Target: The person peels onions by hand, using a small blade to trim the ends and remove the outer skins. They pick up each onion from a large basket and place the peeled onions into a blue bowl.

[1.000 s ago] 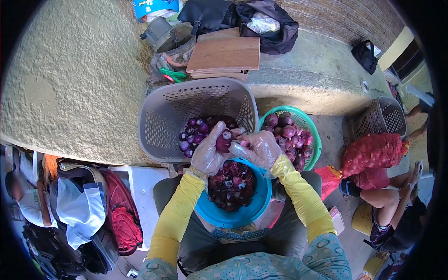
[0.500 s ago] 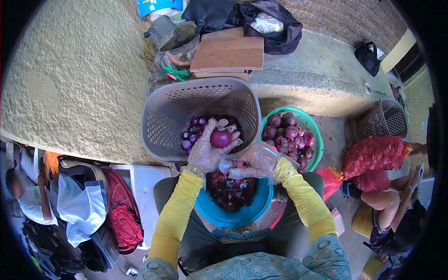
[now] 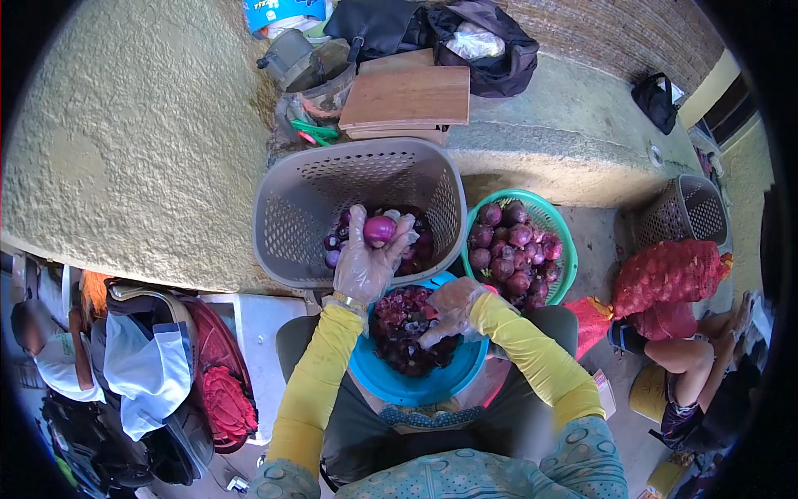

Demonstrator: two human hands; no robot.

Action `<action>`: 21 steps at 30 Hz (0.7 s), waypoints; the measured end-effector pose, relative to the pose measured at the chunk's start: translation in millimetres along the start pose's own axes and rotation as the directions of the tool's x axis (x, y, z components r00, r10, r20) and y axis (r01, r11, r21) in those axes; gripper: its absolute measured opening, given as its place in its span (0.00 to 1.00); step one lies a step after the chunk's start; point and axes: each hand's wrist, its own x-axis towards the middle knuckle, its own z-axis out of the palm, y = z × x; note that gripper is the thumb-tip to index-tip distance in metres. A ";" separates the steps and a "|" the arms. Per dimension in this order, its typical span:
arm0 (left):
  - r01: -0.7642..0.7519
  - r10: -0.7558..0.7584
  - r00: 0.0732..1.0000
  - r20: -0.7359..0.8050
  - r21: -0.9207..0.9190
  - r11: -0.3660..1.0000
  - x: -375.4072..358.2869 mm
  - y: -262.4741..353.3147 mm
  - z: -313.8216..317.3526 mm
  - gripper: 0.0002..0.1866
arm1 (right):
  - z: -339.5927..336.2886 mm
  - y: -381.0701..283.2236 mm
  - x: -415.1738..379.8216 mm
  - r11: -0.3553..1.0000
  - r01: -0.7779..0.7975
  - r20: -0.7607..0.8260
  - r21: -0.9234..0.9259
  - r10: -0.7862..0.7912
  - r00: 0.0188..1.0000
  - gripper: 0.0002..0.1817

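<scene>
A peeled red onion [image 3: 379,231] lies in the cupped fingers of my left hand [image 3: 364,270], palm up over the front of the grey perforated basket [image 3: 278,208]. More purple onions [image 3: 332,243] sit inside that basket. My right hand [image 3: 454,309], also in a clear plastic glove, hovers over the blue basin [image 3: 453,381] with its fingers curled. A bit of pink shows at its far side, but what it holds is hidden. Dark red onion skins [image 3: 407,333] fill the basin between my knees.
A green basket [image 3: 568,249] of unpeeled red onions [image 3: 517,237] stands to the right. Beyond it are red mesh sacks [image 3: 669,274] and a seated person [image 3: 686,366]. Wooden boards [image 3: 405,96] and black bags lie on the ledge. Another person [image 3: 62,358] is at far left.
My left hand has moved slightly left, onion still in it, its fingers more opened out. My right hand has drawn away from it, down and right over the basin.
</scene>
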 end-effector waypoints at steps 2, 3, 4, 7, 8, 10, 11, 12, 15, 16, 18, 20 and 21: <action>0.065 -0.063 0.998 0.032 -0.063 0.996 2.0 4.2 -7.5 0.33 | 6.7 2.8 -0.3 1.000 -0.016 -0.029 -0.002 0.016 0.999 0.40; 0.041 -0.041 0.999 0.025 0.007 0.999 1.2 3.7 -10.1 0.34 | 12.5 7.4 2.7 1.000 -0.016 -0.028 -0.001 0.016 0.999 0.40; 0.018 -0.019 1.000 0.021 0.076 0.997 1.0 3.8 -12.4 0.36 | 19.5 13.7 8.1 1.000 -0.008 -0.062 0.027 0.009 0.998 0.40; -0.043 0.041 0.998 0.056 0.034 0.998 3.1 -3.7 -11.7 0.37 | 22.9 15.7 10.9 0.999 -0.018 -0.103 0.045 0.023 0.994 0.40; -0.044 0.042 0.998 0.056 0.036 0.998 3.2 -5.5 -9.4 0.37 | 22.2 15.2 11.3 0.999 -0.038 -0.113 0.036 0.042 0.993 0.40; -0.071 0.070 0.996 -0.047 -0.024 0.997 2.2 -8.8 -5.1 0.34 | 23.9 16.5 10.8 0.999 -0.003 -0.133 0.054 0.010 0.991 0.40; -0.070 0.069 0.997 -0.047 -0.024 0.997 1.1 -9.8 -0.7 0.34 | 24.9 17.2 10.3 0.997 0.030 -0.152 0.071 -0.019 0.988 0.40; -0.049 0.047 0.998 -0.048 -0.048 0.998 0.1 -10.6 4.8 0.32 | 25.2 16.8 9.9 0.997 0.029 -0.153 0.073 -0.017 0.988 0.40; -0.035 0.034 0.998 -0.049 -0.025 0.999 1.2 -12.4 5.8 0.29 | 24.7 15.6 9.0 0.995 0.038 -0.151 0.094 -0.023 0.988 0.40; -0.047 0.048 0.998 -0.050 0.022 0.999 1.6 -12.6 4.1 0.28 | 24.9 15.4 9.2 0.995 0.029 -0.138 0.093 -0.016 0.990 0.40; -0.035 0.039 0.997 -0.067 0.052 0.998 1.6 -11.9 -1.7 0.28 | 24.7 15.9 10.0 0.996 0.017 -0.125 0.093 -0.006 0.992 0.40; -0.024 0.031 0.995 -0.090 0.080 0.996 1.0 -11.3 -6.6 0.28 | 26.8 16.4 11.3 0.995 0.027 -0.132 0.092 -0.015 0.991 0.39; -0.005 0.014 0.994 -0.105 0.085 0.996 0.8 -11.1 -8.2 0.27 | 29.5 17.0 13.1 0.995 0.025 -0.131 0.094 -0.013 0.991 0.39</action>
